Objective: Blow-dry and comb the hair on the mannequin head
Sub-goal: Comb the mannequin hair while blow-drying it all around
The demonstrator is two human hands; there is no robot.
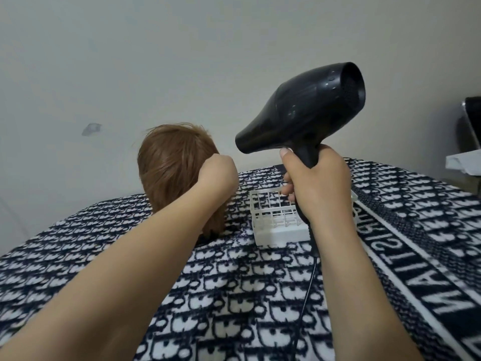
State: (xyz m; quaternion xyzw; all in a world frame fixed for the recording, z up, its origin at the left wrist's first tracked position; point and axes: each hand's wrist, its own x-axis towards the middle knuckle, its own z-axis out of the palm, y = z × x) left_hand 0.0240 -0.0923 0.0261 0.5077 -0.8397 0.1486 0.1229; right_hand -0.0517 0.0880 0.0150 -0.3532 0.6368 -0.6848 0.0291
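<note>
Right hand [320, 183] is gripping the black hair dryer [307, 105] by its handle, fingers wrapped round it, nozzle pointing down-left toward the mannequin head [169, 165]. Left hand [217, 175] is touching the head's brown hair; its fingers are hidden, so can't tell its grip. Head is standing on the patterned blanket [234, 295], white basket [273, 217] just beside it.

Single head-worn camera faces forward, near the mannequin head [171, 165], toward the wall [182, 48].
</note>
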